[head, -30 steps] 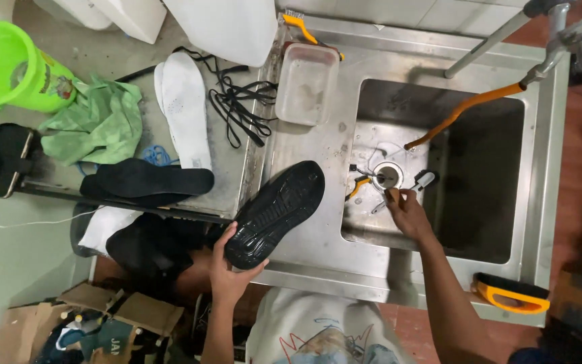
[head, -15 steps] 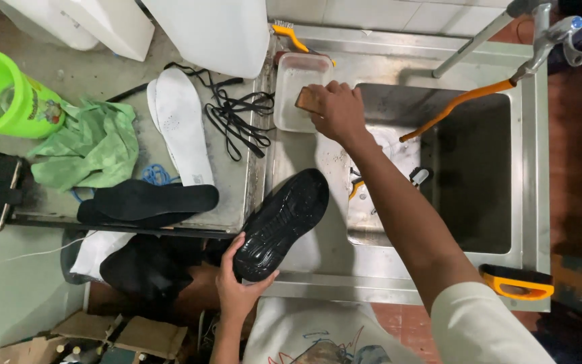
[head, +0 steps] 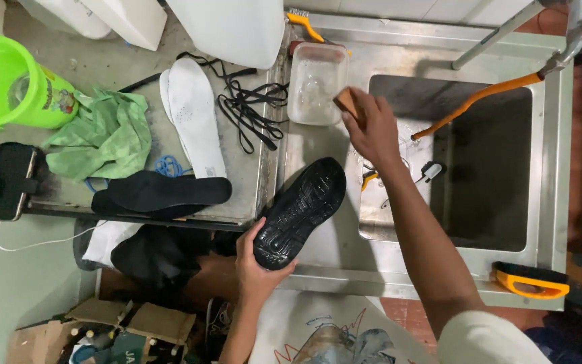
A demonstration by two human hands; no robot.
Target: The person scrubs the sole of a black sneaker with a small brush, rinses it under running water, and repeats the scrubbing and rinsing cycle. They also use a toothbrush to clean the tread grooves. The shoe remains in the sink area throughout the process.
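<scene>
My left hand (head: 256, 266) grips the heel end of a black shoe (head: 301, 210), sole up, slanting over the front rim of the steel sink unit (head: 318, 266). My right hand (head: 370, 128) is closed on a small brown block (head: 345, 101), held just right of a clear plastic tub (head: 316, 82) and above the sink basin's left edge. The block's far side is hidden by my fingers.
An orange hose (head: 473, 102) runs into the basin (head: 479, 168). On the worktop to the left lie black laces (head: 250, 114), a white insole (head: 195, 121), black insoles (head: 163, 192), a green cloth (head: 106, 138) and a green bucket (head: 8, 84). An orange-black brush (head: 530, 282) rests at the front right rim.
My right hand went from the basin drain up to the tub, took the brown block, and now draws back toward the shoe. The left hand kept holding the shoe.
</scene>
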